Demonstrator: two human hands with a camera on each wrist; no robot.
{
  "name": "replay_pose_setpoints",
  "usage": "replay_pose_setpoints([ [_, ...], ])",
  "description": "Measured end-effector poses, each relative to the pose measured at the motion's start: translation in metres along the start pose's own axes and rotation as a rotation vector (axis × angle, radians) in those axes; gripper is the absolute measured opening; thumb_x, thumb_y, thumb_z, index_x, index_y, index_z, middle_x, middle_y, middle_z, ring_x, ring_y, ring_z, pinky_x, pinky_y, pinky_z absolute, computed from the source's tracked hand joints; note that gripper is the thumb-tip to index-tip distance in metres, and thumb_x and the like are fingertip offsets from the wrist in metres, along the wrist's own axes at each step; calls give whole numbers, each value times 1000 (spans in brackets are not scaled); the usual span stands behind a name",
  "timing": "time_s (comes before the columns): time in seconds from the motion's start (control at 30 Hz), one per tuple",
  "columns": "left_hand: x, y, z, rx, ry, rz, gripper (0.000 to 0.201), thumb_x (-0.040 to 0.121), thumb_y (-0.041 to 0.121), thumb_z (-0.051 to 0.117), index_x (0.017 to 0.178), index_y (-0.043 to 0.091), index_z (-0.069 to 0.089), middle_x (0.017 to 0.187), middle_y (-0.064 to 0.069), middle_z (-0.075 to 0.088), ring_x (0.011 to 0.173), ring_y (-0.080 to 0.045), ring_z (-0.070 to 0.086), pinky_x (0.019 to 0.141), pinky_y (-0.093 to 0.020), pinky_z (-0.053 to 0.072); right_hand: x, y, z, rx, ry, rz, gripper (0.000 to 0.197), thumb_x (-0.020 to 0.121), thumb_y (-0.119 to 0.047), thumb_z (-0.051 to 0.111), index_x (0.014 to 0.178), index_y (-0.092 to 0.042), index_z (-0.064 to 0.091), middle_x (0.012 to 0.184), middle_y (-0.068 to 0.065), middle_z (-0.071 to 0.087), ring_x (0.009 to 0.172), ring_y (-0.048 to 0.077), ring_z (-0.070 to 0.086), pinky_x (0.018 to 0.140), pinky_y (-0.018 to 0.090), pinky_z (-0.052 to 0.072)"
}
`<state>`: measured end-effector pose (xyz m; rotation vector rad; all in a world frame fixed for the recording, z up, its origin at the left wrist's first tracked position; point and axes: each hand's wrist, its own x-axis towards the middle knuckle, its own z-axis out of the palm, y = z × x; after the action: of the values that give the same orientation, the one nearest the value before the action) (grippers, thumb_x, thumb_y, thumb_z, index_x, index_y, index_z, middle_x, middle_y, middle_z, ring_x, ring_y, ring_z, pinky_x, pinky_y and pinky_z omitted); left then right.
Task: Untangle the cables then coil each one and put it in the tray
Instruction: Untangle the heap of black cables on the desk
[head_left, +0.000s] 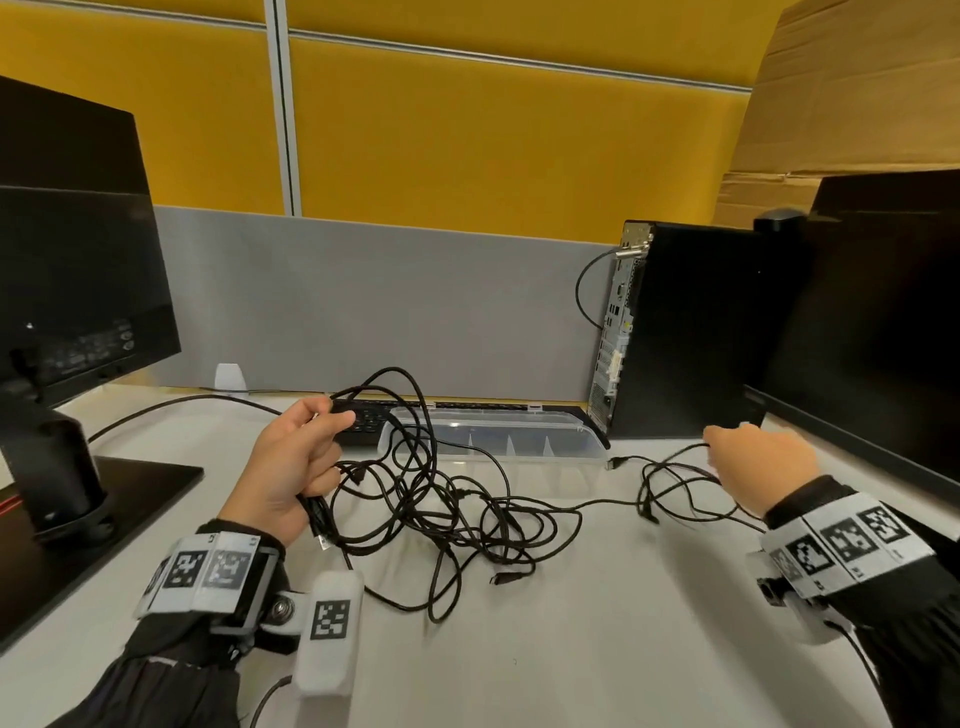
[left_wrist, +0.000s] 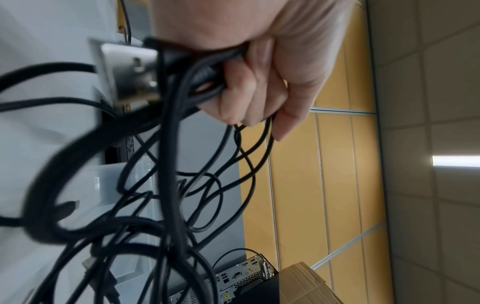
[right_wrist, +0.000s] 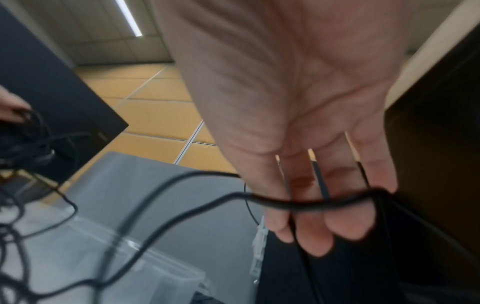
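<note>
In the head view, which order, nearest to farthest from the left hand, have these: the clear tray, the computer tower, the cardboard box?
From the left hand:
1. Clear tray, just right of it, at the desk's back.
2. Computer tower, farther right, past the tray's end.
3. Cardboard box, top right, behind the tower.

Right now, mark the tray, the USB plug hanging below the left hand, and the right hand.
tray (head_left: 589, 451), head view, bare front wall near its right end.
USB plug (head_left: 323, 540), head view, metal tip.
right hand (head_left: 761, 462), head view, back of the hand.
</note>
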<state>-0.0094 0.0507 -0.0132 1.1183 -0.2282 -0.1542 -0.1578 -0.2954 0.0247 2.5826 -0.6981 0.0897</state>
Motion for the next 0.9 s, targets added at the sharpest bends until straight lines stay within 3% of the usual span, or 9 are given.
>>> replay_pose_setpoints([
  [0.13,1,1,-4,-1,19,20,27,90,5,51,72,23,44,44,10,23,41,-11,7,41,-21,6,-2,-3,-3,-102,-87,-81,39,95,-13,39,133,-23,40,129,1,51,121,21,47,103,36,33],
  [0.23,1,0,-4,-1,20,42,28,90,3,51,71,23,44,44,9,24,34,-6,13,42,-22,7,-3,-18,-13,70,-47,-295,57,90,2,41,138,-29,35,133,-1,44,123,19,41,104,30,31],
  [0.3,-1,1,-2,-8,8,51,29,90,1,49,71,23,44,44,9,24,42,-12,7,42,-23,7,-1,-43,-17,283,38,-426,58,90,6,40,138,-27,37,132,-1,45,121,17,42,100,25,33],
  [0.37,-4,2,1,-19,-12,57,29,89,-1,48,72,22,43,44,9,25,49,-16,5,42,-23,7,5,-74,-15,443,28,-521,45,96,-8,41,137,-24,40,135,0,44,124,17,41,104,27,34],
  [0.47,-7,4,3,-42,-40,69,30,89,-3,46,71,22,42,43,9,25,48,-16,5,42,-23,7,22,-120,-8,478,-173,-563,42,97,-37,44,136,-22,42,139,3,44,128,20,39,107,38,35],
  [0.63,-9,6,2,-79,-82,86,29,85,-4,45,72,21,40,41,11,25,45,-14,4,41,-21,5,33,-154,-11,327,-174,-581,37,96,-41,43,121,-16,55,118,5,58,110,22,54,93,36,42],
  [0.77,-10,9,2,-97,-92,97,20,74,4,53,72,21,42,41,11,24,45,-14,4,41,-21,5,34,-132,-24,566,-87,-630,21,97,-37,43,94,-21,56,88,-1,54,90,19,55,82,31,42],
  [0.83,-10,10,2,-89,-89,98,23,80,1,50,71,21,42,40,11,23,44,-14,3,40,-20,5,30,-116,-36,659,-39,-657,22,98,-35,42,85,-19,51,83,0,49,82,18,49,71,26,39],
  [0.9,-11,11,3,-77,-80,102,28,87,-1,45,71,21,42,40,11,22,44,-14,3,40,-20,5,25,-100,-48,736,11,-659,22,98,-32,42,86,-16,52,85,3,48,83,19,47,74,30,39],
])
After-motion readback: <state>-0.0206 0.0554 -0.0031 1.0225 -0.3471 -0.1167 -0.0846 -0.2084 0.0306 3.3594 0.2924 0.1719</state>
